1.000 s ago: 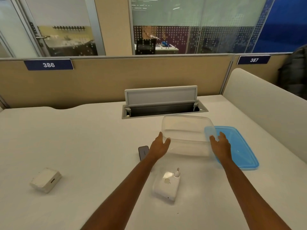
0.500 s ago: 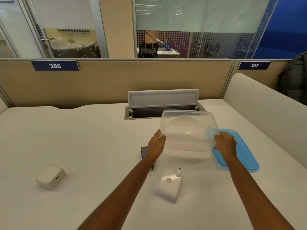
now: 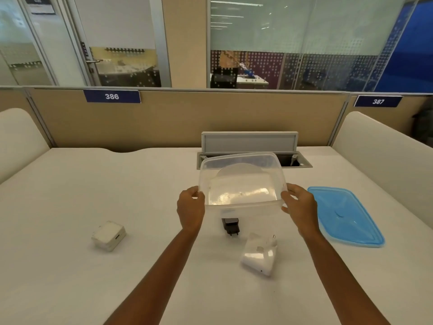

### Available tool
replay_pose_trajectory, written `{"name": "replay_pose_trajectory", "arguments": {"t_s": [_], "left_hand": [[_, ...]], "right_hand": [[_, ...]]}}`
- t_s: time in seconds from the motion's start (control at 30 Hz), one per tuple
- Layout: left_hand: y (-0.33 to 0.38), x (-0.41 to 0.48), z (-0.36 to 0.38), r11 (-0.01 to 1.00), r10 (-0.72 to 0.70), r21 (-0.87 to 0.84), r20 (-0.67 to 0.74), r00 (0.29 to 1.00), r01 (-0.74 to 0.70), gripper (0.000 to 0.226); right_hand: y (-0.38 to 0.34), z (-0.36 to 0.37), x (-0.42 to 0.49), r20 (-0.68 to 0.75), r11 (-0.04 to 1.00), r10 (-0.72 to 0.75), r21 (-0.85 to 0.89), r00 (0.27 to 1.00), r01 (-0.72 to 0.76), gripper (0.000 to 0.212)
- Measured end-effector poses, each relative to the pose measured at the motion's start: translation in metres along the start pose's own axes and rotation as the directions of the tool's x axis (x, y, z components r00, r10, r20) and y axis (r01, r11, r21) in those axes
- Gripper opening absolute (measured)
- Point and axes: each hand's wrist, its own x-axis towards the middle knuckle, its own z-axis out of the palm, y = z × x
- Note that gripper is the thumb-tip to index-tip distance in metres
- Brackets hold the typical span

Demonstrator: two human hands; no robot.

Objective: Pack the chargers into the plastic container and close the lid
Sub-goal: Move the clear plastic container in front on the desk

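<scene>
- Nearest me, the white charger (image 3: 259, 256) with its round prong lies on the desk (image 3: 58, 277) between the 2 forearms; a set-down place should steer clear of it.
- The black charger (image 3: 230, 225) sits just beyond, partly under the raised container, and a second white charger (image 3: 108, 235) rests well off to the left.
- The left hand (image 3: 190, 208) and right hand (image 3: 298, 204) each clamp a short end of the clear plastic container (image 3: 241, 181), fingers curled over the rim, holding it off the desk and tilted toward the wearer.
- I'd level it and lower it onto bare desk left of the black charger, mouth up, so all 3 chargers stay in easy reach.
- The blue lid (image 3: 344, 216) lies flat to the right, apart from everything.
- Farther back, the open cable tray (image 3: 302, 161) is a hole to avoid; the desk on the left is roomy.
</scene>
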Motion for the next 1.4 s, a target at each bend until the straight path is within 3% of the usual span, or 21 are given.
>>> {"name": "replay_pose_trajectory", "arguments": {"t_s": [0.3,0.53,0.6,0.73,0.9,1.13,1.4], "left_hand": [[-0.033,0.005,-0.083,0.996,-0.055,0.067,-0.125,0.991,0.063,0.028],[-0.059,0.013,-0.127,0.984,-0.098,0.133,-0.142,0.985,0.117,0.019],[-0.065,0.014,-0.134,0.98,-0.108,0.153,-0.139,0.984,0.129,0.019],[-0.074,0.012,-0.14,0.977,-0.119,0.163,-0.116,0.986,0.137,0.019],[-0.082,0.01,-0.142,0.978,-0.151,0.127,-0.096,0.984,0.163,0.018],[-0.085,0.008,-0.144,0.98,-0.193,0.021,-0.112,0.975,0.197,0.023],[-0.085,0.003,-0.144,0.965,-0.232,0.088,-0.142,0.962,0.246,0.03]], "right_hand": [[-0.022,0.061,-0.035,0.189,0.989,0.033,-0.146,0.981,-0.005,0.039],[-0.029,0.098,-0.056,0.309,0.971,0.076,-0.238,0.948,0.0,0.038],[-0.025,0.103,-0.062,0.314,0.971,0.078,-0.24,0.946,0.0,0.012],[-0.011,0.112,-0.067,0.306,0.97,0.081,-0.244,0.949,-0.004,0.031],[0.001,0.117,-0.068,0.32,0.97,0.068,-0.244,0.945,0.013,0.017],[0.011,0.121,-0.076,0.308,0.972,0.043,-0.234,0.951,0.032,0.02],[0.027,0.125,-0.084,0.249,0.988,-0.048,-0.134,0.967,0.083,0.014]]}}
